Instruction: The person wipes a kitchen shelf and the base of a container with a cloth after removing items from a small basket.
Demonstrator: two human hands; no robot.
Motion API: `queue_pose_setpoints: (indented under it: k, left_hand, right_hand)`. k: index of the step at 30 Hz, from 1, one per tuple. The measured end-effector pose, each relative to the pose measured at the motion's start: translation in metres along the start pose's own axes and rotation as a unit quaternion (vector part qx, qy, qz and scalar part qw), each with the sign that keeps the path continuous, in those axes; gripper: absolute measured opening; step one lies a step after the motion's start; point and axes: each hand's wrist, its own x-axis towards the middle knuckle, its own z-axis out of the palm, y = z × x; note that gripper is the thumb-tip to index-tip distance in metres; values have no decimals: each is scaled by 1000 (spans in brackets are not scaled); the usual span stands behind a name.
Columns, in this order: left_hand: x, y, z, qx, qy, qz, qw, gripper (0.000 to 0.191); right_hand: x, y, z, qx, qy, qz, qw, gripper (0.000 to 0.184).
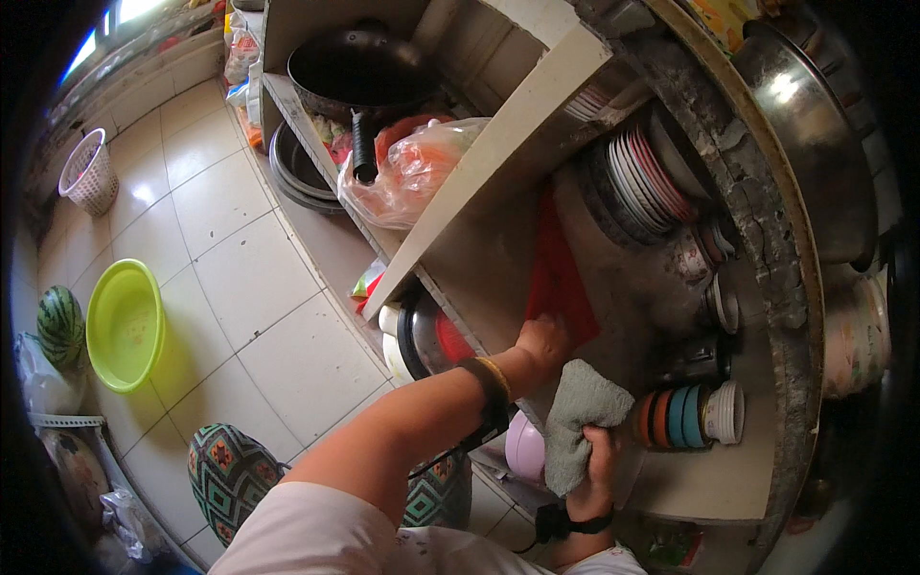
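Reaching into the cabinet shelf, my left hand point(543, 345) has its fingers curled at the near end of a flat red sheet point(559, 266). That sheet lies along the shelf board; the grip is partly blurred. A grey-green cloth point(586, 406) is bunched in my right hand point(595, 467), close to the shelf's front edge. Deeper in, stacked plates point(643, 180) lean on their sides. Nearer my right hand are a row of orange and teal bowls point(672, 417) and a stack of white bowls point(726, 412).
A slanted board point(496, 162) divides the cabinet. Beyond it are a wok point(359, 68), its handle jutting out, and a plastic bag point(424, 169). Below the shelf edge sits a lidded cooking appliance point(424, 334). A green basin point(126, 327) and a watermelon point(60, 325) are at left.
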Motion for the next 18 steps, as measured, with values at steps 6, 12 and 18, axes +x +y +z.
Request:
queue_pose_setpoints:
  k: [6, 12, 18]
  left_hand:
    - [7, 9, -51, -105, -171, 42, 979, 26]
    - [9, 1, -70, -188, -224, -13, 956, 22]
    - [10, 3, -89, -126, -242, 68, 960, 19]
  right_hand:
    - [-15, -1, -16, 22, -40, -22, 999, 37]
    - [-29, -2, -21, 37, -25, 28, 999, 44]
    - [-34, 1, -32, 57, -44, 15, 997, 40]
